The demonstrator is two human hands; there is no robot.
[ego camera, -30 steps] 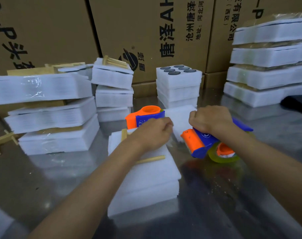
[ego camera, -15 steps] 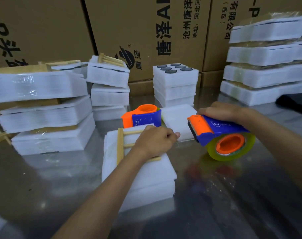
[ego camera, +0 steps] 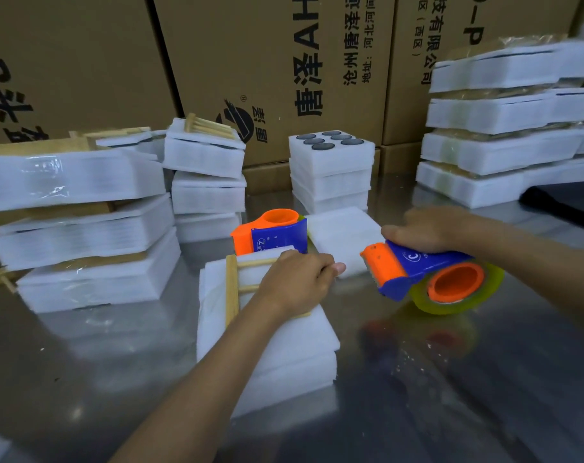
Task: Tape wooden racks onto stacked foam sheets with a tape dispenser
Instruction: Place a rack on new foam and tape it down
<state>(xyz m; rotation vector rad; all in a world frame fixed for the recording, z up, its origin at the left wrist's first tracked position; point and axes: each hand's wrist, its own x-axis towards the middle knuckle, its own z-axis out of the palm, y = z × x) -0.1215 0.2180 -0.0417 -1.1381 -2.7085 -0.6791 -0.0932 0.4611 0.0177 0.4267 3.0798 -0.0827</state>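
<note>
Blue body and orange nose on the tape dispenser (ego camera: 417,272), its orange core ringed by a yellowish-clear tape roll (ego camera: 464,295). Same blue and orange on the second dispenser (ego camera: 270,233) behind. White foam sheets (ego camera: 283,342) in the middle, pale natural wood on the rack (ego camera: 232,289). White foam stacks (ego camera: 83,235) all around, one block (ego camera: 332,152) dotted with dark grey round discs. Brown cardboard boxes (ego camera: 267,61) carry black printed characters, and the table (ego camera: 450,379) is glossy grey steel.
</note>
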